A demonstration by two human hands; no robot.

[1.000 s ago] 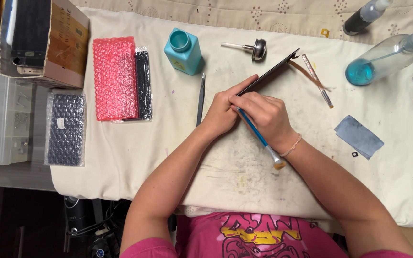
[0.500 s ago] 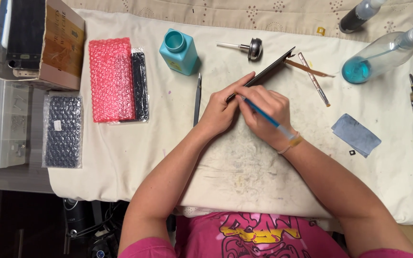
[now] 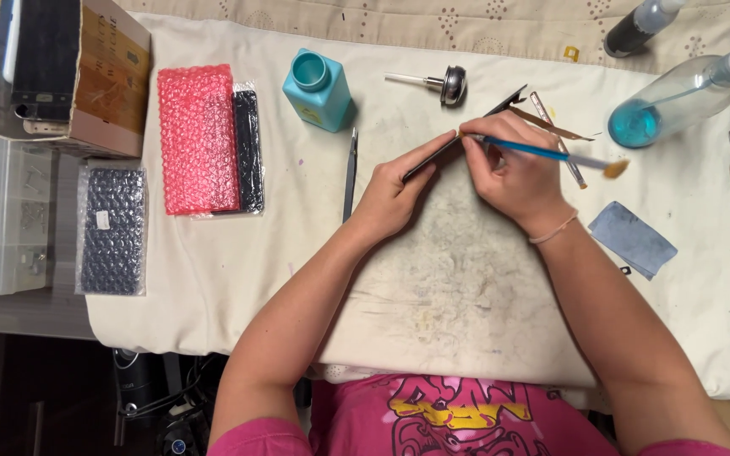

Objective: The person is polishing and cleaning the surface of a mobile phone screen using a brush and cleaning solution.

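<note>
Dark panel: one, gripped by left hand | brush: one, pinched by right hand

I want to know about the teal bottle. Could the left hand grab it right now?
Probably not at once. The left hand is busy holding the thin dark panel on edge. The teal bottle stands close, up and to its left, with only bare cloth and slim tweezers between.

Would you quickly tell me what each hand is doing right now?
Left hand: closed on the thin dark panel, held on edge.
Right hand: closed on the blue-handled brush.
</note>
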